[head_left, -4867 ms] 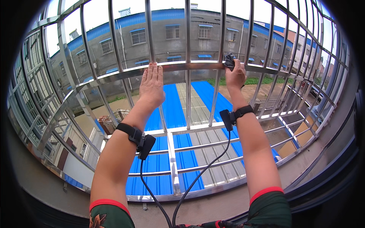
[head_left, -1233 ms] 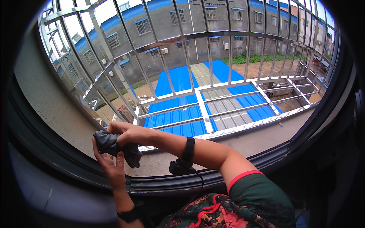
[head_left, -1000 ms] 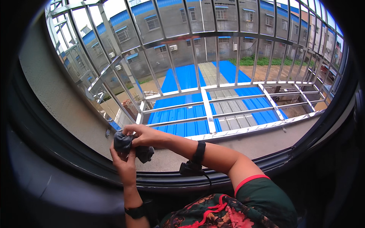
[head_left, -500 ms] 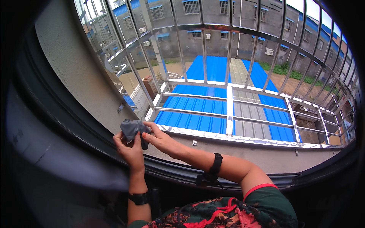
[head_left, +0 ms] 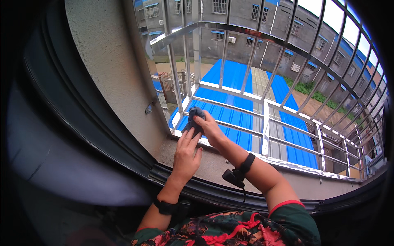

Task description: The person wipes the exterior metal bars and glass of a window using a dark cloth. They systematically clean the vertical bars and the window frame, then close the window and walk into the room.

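A bunched dark grey cloth (head_left: 193, 121) is held out past the window sill, over the near left corner of the metal window cage (head_left: 266, 119). My right hand (head_left: 212, 130) grips it from the right, thumb and fingers closed on the fabric. Just below and to the left is my left hand (head_left: 186, 155); its fingers are stretched out and their tips touch the lower end of the cloth. Part of the cloth is covered by my fingers.
A rough plastered wall (head_left: 111, 65) with a small metal bracket (head_left: 148, 109) rises at left. The dark window track (head_left: 172, 180) curves beneath my forearms. Beyond the bars lie a blue metal roof (head_left: 234, 102) and a grey building (head_left: 246, 49). A black device (head_left: 233, 178) hangs from my right forearm strap.
Both hands and the cloth have moved right and outward, from beside the wall to the cage corner. My left hand has loosened and its fingers have straightened. The view has shifted left.
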Demonstrator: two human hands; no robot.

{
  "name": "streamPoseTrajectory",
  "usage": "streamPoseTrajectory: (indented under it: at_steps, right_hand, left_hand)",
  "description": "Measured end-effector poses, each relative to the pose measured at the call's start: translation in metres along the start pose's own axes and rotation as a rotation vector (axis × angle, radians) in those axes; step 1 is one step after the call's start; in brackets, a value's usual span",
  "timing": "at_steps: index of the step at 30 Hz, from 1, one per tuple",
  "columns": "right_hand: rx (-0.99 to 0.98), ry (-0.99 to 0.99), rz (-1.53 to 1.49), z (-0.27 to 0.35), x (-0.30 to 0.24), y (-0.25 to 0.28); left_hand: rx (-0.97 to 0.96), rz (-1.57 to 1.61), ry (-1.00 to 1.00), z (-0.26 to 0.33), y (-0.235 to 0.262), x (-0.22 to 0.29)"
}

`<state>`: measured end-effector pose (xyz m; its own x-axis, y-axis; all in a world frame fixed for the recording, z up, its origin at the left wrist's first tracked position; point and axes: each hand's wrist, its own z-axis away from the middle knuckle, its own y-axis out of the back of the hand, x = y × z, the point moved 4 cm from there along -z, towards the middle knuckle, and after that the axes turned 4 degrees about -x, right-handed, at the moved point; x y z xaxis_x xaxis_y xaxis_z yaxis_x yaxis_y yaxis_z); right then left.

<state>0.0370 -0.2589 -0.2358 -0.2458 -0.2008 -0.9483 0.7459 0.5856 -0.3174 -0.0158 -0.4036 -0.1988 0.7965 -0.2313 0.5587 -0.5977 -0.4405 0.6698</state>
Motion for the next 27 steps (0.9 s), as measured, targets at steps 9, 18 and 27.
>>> streamPoseTrajectory:
  at_steps: [9, 18, 27]
  right_hand:
    - [0.273, 0.315, 0.587, -0.158, -0.012, 0.116]
    - [0.33, 0.478, 1.336, -0.256, -0.001, 0.085]
    - [0.138, 0.493, 1.704, -0.33, 0.045, 0.095]
  left_hand:
    - [-0.053, 0.052, 0.098, -0.004, -0.003, -0.058]
    - [-0.102, 0.072, 0.158, -0.016, -0.01, -0.088]
    - [-0.15, 0.095, 0.158, -0.016, -0.016, -0.099]
